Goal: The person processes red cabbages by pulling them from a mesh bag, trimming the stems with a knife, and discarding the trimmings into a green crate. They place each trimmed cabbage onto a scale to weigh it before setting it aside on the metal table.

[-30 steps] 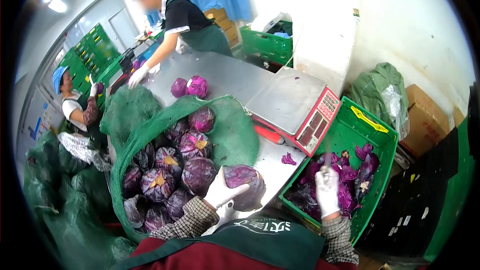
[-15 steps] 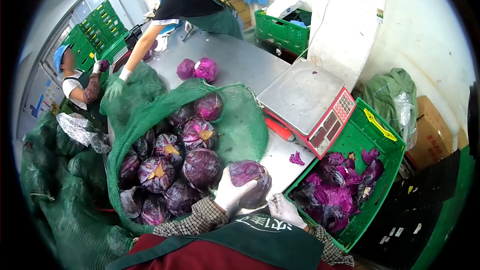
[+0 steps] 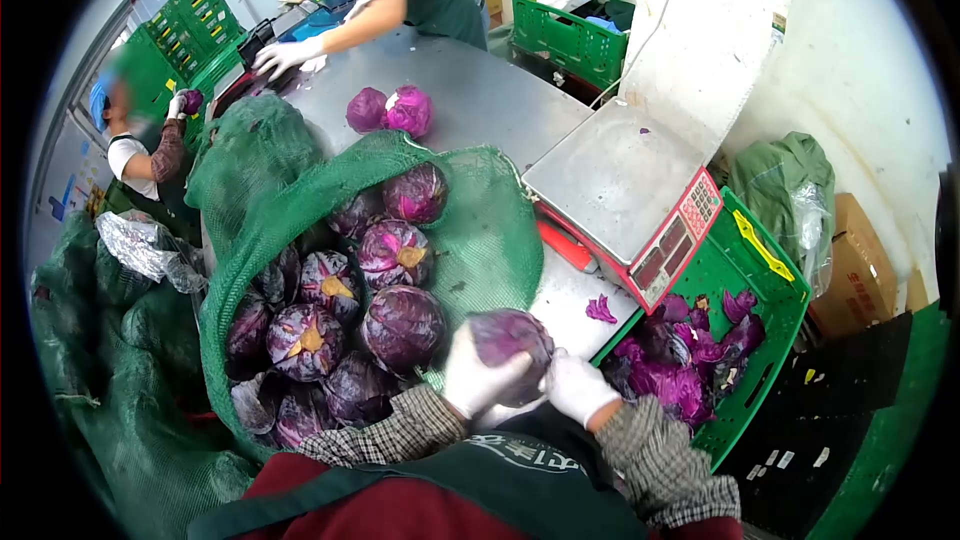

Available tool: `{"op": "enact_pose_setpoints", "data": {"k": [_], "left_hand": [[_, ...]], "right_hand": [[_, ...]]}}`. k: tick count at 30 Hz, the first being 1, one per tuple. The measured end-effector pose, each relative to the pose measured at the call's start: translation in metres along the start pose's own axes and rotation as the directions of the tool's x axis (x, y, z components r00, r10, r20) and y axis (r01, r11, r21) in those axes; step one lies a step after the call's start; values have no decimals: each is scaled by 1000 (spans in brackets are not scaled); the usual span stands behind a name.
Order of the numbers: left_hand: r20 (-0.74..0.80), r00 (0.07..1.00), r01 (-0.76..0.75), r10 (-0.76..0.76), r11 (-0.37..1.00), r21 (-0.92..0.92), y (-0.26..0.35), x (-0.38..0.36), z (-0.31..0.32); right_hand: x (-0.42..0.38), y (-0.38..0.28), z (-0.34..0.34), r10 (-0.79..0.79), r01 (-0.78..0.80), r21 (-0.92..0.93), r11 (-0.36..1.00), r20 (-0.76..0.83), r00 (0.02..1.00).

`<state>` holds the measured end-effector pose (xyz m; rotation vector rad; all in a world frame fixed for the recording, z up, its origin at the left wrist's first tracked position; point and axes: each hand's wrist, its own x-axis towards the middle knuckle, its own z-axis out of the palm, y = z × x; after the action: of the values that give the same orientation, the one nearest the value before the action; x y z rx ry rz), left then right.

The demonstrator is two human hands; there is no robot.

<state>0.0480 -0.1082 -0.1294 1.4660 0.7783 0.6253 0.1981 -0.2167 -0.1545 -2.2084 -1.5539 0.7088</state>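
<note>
1. Stainless-steel surface (image 3: 470, 120) of a produce room, seen from above; green crates are stacked at 10 o'clock and a co-worker's gloved hand (image 3: 285, 55) rests on the steel at 11 o'clock.
2. Left hand (image 3: 480, 380), white-gloved, cups the near side of a red cabbage (image 3: 510, 340) at 6 o'clock; its grip is wrapped on the head, fingers spread over the curve.
3. Right hand (image 3: 578, 387), also gloved, touches the cabbage's lower right side; its grip is pressed against the head, though whether the fingers curl beneath cannot be told.
4. Cabbage, judged: dense, fairly heavy and firm, with loose, brittle outer leaves that may slip or tear; best held with both palms around the widest part, not by a leaf.
5. Green net sack (image 3: 300, 210), open at 8 o'clock, just beside the held head, filled with more red cabbages.
6. Weighing scale (image 3: 620, 190) at 2 o'clock, platform bare but for a scrap.
7. Green crate (image 3: 770, 280) at 4 o'clock, holding trimmed purple leaves (image 3: 680, 380).
8. Two trimmed cabbages (image 3: 390, 110) at 12 o'clock, touching.
</note>
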Motion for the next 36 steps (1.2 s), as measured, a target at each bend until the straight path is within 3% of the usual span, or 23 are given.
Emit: {"op": "enact_pose_setpoints", "data": {"k": [1, 3, 5, 7, 8, 11, 12, 13, 16, 17, 19, 20, 23, 24, 25, 26, 27, 28, 29, 31, 32, 35, 36], "left_hand": [[2, 981, -168, 192, 850, 499, 5, -11, 1], [-56, 967, -173, 250, 798, 578, -14, -15, 0], [-92, 994, -53, 65, 990, 128, -18, -16, -8], [-73, 994, -92, 84, 989, -120, -13, -19, -13], [-51, 997, -74, 65, 979, -191, -12, -22, -15], [-13, 996, -85, 84, 980, -181, -29, -19, -23], [105, 989, -66, 103, 949, -309, -17, -18, -21], [136, 976, -133, 168, 963, -236, -5, -19, -20], [64, 997, -25, 52, 930, -367, -8, -23, -12], [86, 996, 12, 7, 975, -220, -24, -15, -19], [119, 954, 300, -276, 910, -287, 26, -14, -16], [77, 997, 45, -29, 976, -214, -6, -4, -19], [147, 985, -100, 88, 992, 79, 37, 2, -12], [248, 967, -68, 55, 997, 45, 27, 9, -13], [414, 897, 156, -153, 987, 27, 46, 9, -12], [517, 854, -20, -59, 989, 145, 53, 10, -12], [618, 786, -208, 17, 949, 238, 60, 12, -12], [630, 774, -84, 69, 996, -6, 80, 6, -7], [582, 812, -41, 30, 999, 6, 77, 9, -11], [492, 839, -462, 232, 782, 419, 59, 24, -23], [554, 799, -553, 233, 647, 525, 38, 29, -28], [584, 808, -542, 81, 491, 682, 22, 19, -21], [529, 846, -499, 71, 459, 735, 32, 13, -17]], "right_hand": [[8, 2, 2, 49, -46, -78, 996, 43, 998], [8, -1, -4, 85, -82, -35, 996, 94, 992], [5, 17, 23, 21, -23, 151, 988, 10, 1000], [3, 18, 36, -76, 134, 351, 927, -176, 982], [2, 11, 39, 8, 69, 658, 750, -114, 993], [1, 22, 63, 35, 198, 797, 571, -264, 964], [-11, 11, 35, 99, 115, 805, 582, -211, 973], [-20, 7, 14, 134, 80, 829, 554, -184, 974], [-41, -3, -27, 138, 107, 792, 600, -235, 962], [-44, -1, -34, 104, 161, 733, 660, -302, 947], [-52, 2, -47, 35, 254, 590, 767, -432, 901], [-66, -1, -66, 143, 159, 657, 737, -381, 913], [-92, 53, -70, 236, 133, 523, 842, -579, 780], [-100, 80, -65, 198, 116, 373, 921, -702, 684], [-115, 111, -59, 207, 2, 267, 964, -751, 627], [-129, 142, -53, 214, -127, 172, 977, -795, 567], [-147, 173, -39, 281, -162, 230, 960, -794, 539], [-165, 204, -26, 347, -193, 288, 938, -789, 507], [-171, 208, -23, 379, -170, 340, 925, -776, 505], [-183, 206, -21, 456, -207, 410, 888, -731, 507], [-186, 200, -23, 500, -268, 423, 866, -700, 510], [-153, 89, -65, 618, -4, 783, 622, -488, 617], [-139, 73, -66, 542, -4, 769, 639, -448, 711]]}}
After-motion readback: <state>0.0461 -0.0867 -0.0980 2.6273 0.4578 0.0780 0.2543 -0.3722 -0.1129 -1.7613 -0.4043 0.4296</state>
